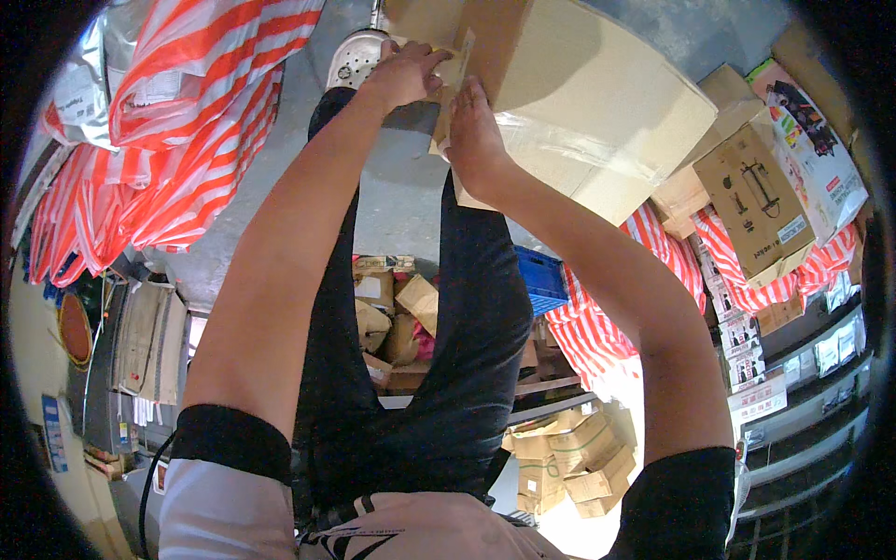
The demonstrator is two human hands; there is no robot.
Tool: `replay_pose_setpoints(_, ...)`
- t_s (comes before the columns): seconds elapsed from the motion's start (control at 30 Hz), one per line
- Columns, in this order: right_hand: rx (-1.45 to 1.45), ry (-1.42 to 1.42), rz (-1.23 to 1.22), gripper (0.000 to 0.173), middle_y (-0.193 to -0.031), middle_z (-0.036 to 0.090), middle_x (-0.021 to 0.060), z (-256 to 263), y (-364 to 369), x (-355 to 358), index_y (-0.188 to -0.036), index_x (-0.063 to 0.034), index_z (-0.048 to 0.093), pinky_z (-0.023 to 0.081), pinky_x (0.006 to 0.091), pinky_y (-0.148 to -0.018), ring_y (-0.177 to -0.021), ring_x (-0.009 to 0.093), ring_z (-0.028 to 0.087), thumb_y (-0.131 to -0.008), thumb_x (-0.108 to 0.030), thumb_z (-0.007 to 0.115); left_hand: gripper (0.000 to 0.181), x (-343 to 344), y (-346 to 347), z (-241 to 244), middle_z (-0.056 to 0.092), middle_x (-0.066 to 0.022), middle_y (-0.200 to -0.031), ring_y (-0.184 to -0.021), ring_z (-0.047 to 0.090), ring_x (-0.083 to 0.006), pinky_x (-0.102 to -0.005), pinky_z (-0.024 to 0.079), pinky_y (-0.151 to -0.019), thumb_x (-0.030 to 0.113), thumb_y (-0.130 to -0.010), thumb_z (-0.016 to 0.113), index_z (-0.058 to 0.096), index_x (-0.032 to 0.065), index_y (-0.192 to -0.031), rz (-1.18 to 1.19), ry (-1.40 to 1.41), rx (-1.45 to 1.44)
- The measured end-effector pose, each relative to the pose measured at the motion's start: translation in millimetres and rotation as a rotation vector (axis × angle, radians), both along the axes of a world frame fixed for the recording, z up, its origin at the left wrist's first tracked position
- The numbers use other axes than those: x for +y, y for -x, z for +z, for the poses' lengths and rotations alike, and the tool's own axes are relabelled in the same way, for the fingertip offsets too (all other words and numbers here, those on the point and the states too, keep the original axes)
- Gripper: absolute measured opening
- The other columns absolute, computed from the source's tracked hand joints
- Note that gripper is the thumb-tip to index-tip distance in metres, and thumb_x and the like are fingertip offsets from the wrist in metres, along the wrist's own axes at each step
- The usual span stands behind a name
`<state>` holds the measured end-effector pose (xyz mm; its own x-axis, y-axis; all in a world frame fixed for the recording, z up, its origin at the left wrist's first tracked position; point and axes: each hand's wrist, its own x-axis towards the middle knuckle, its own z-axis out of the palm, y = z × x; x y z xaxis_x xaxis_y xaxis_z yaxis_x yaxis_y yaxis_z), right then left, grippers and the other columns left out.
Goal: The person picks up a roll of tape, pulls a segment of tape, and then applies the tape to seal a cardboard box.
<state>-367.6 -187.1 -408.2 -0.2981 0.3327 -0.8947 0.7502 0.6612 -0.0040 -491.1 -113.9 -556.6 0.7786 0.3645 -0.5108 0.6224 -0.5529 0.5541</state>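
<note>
A large brown cardboard box (602, 91) lies before me, with clear packing tape (588, 150) across its side. My right hand (478, 143) is on the box's near left edge, fingers stretched along it and the thumb side around the edge. Left of it, my left hand (406, 73) has bent fingers beside a narrow strip of tape (465, 52) at the box's edge. Whether those fingers pinch the tape or the cardboard cannot be made out. Behind the left hand shows a white clog (353, 59) with holes, on my foot.
Red-and-white striped plastic bags (189, 133) are heaped at the left. More striped bags (595, 329), a printed carton (756, 203) and a white printed box (815, 154) stand at the right. A blue crate (539, 280) and several small parcels (392, 322) show around my legs.
</note>
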Motion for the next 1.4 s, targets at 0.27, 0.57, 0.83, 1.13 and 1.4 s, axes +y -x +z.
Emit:
replay_pose_setpoints(0.27, -0.393, -1.246, 0.303, 0.075, -0.152, 0.044, 0.0165, -96.0, 4.5, -56.6, -0.148, -0.0014, 0.044, 0.007, 0.0551, -0.121, -0.146, 0.032, 0.032, -0.100, -0.058, 0.036, 0.057, 23.7, 18.5, -9.2, 0.053, -0.0100, -0.143, -0.139, 0.043, -0.0243, -0.0553, 0.021, -0.112, 0.038, -0.092, 0.058, 0.047, 0.0143, -0.144, -0.053, 0.139, 0.153)
replay_pose_setpoints(0.57, -0.154, 0.122, -0.007, 0.078, -0.153, 0.043, 0.0149, -93.0, 11.8, -38.5, -0.149, -0.0055, 0.044, 0.008, 0.0539, -0.120, -0.145, 0.032, 0.032, -0.097, -0.064, 0.037, 0.041, 21.8, 29.1, 18.4, 0.065, -0.0110, -0.124, -0.122, 0.055, -0.0251, -0.0505, 0.029, -0.094, 0.033, -0.102, 0.048, 0.052, 0.0206, -0.141, -0.070, 0.162, 0.030)
replay_pose_setpoints(0.83, -0.600, -1.128, 0.151, 0.079, -0.153, 0.042, 0.0174, -213.4, 25.8, -128.4, -0.150, -0.0055, 0.041, 0.005, 0.0524, -0.122, -0.147, 0.032, 0.029, -0.096, -0.063, 0.038, 0.037, 13.4, 3.9, 12.8, 0.070, -0.0072, -0.115, -0.109, 0.063, -0.0256, -0.0497, 0.031, -0.086, 0.034, -0.101, 0.052, 0.060, 0.0245, -0.135, -0.051, 0.029, -0.042)
replay_pose_setpoints(1.13, -0.036, 0.003, 0.051, 0.074, -0.153, 0.044, 0.0134, -7.4, -10.5, -18.1, -0.152, -0.0068, 0.039, -0.001, 0.0522, -0.123, -0.149, 0.030, 0.027, -0.097, -0.057, 0.039, 0.035, -2.5, -13.2, 44.3, 0.071, -0.0097, -0.109, -0.109, 0.064, -0.0263, -0.0500, 0.032, -0.089, 0.024, -0.098, 0.053, 0.063, 0.0213, -0.132, -0.024, -0.072, 0.053)
replay_pose_setpoints(1.4, -0.157, 0.097, 0.026, 0.079, -0.160, 0.033, 0.0108, -4.5, 10.2, -2.4, -0.155, -0.0069, 0.031, 0.009, 0.0432, -0.122, -0.149, 0.027, 0.025, -0.097, -0.059, 0.043, 0.044, -11.8, -14.9, 45.9, 0.068, -0.0086, -0.115, -0.110, 0.062, -0.0261, -0.0512, 0.032, -0.086, 0.014, -0.093, 0.053, 0.060, 0.0202, -0.136, -0.014, -0.086, 0.119)
